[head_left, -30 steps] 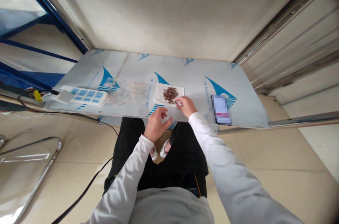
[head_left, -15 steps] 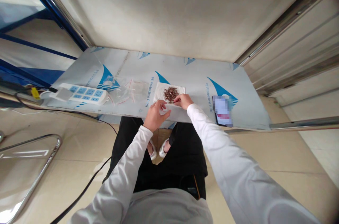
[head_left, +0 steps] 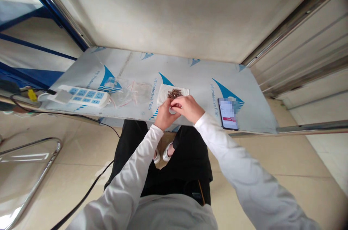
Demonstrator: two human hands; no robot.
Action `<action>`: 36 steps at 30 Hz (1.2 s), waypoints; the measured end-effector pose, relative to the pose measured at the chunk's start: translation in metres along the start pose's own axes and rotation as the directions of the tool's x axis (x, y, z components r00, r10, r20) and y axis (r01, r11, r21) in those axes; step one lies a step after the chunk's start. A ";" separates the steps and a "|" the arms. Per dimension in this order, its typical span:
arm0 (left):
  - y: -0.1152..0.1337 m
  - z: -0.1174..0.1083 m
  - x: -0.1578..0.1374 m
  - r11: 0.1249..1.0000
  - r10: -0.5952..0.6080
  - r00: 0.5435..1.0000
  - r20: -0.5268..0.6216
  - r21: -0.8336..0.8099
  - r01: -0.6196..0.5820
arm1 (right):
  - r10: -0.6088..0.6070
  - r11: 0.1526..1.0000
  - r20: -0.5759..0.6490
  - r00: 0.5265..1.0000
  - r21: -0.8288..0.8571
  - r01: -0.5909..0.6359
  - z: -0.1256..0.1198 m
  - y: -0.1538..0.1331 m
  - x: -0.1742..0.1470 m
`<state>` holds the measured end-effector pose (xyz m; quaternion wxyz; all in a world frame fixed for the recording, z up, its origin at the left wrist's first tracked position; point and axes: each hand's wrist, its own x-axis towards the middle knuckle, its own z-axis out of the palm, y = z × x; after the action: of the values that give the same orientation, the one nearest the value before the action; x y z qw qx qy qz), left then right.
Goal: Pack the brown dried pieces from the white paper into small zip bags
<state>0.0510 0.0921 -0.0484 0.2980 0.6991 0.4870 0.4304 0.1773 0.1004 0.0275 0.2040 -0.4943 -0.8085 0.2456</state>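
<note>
A pile of small brown, metallic-looking pieces (head_left: 174, 94) lies on a white cloth or paper sheet (head_left: 162, 95) at the middle of the table. They look like screws but are too small to be sure. My left hand (head_left: 164, 115) is curled at the front edge of the sheet, its thumb pointing right. Against it comes my right hand (head_left: 191, 109), fingers bent and pinched at the left hand's fingertips. Both hands are closed, and whatever is between the fingers is hidden. They cover the near part of the sheet.
Clear plastic bags (head_left: 136, 92) with red seal lines lie left of the sheet. Farther left is a white power strip (head_left: 89, 97) with a black cable (head_left: 81, 115). A phone (head_left: 228, 114) lies on the right. The film-covered table (head_left: 201, 77) meets a wall behind.
My right hand has moved from the pile left and nearer to meet my left hand. My left hand has shifted slightly right, and its fingers have closed up.
</note>
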 end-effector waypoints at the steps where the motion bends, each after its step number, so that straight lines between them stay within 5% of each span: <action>1: 0.001 0.000 0.000 1.000 -0.007 1.000 -0.011 -0.002 0.006 | -0.006 1.000 0.006 1.000 -0.005 0.006 0.000 0.001 0.001; 4: -0.003 -0.002 -0.002 1.000 -0.016 0.998 -0.054 -0.001 0.016 | -0.006 0.994 -0.048 0.999 0.111 0.011 0.003 0.017 0.002; 8: -0.015 -0.013 -0.010 0.998 -0.063 0.992 -0.112 -0.008 0.063 | 0.162 0.985 -0.176 0.971 0.092 -0.147 0.019 0.061 0.007; 12: -0.025 -0.025 -0.019 0.989 -0.146 0.978 -0.149 -0.016 0.145 | 0.186 0.982 -0.079 0.979 -0.029 -0.189 0.046 0.093 0.016; 23: -0.030 -0.031 -0.018 0.988 -0.157 0.978 -0.140 -0.018 0.156 | 0.243 0.956 -0.017 0.970 -0.164 -0.242 0.068 0.096 0.027; 36: -0.026 -0.019 -0.013 0.994 -0.105 0.992 -0.076 0.018 0.106 | 0.495 0.864 -0.015 0.869 -0.094 -0.495 0.064 0.104 0.043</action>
<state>0.0209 0.0890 -0.0652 0.2941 0.6591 0.5388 0.4344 0.1951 0.1670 -0.0816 0.1064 -0.6929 -0.6665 0.2535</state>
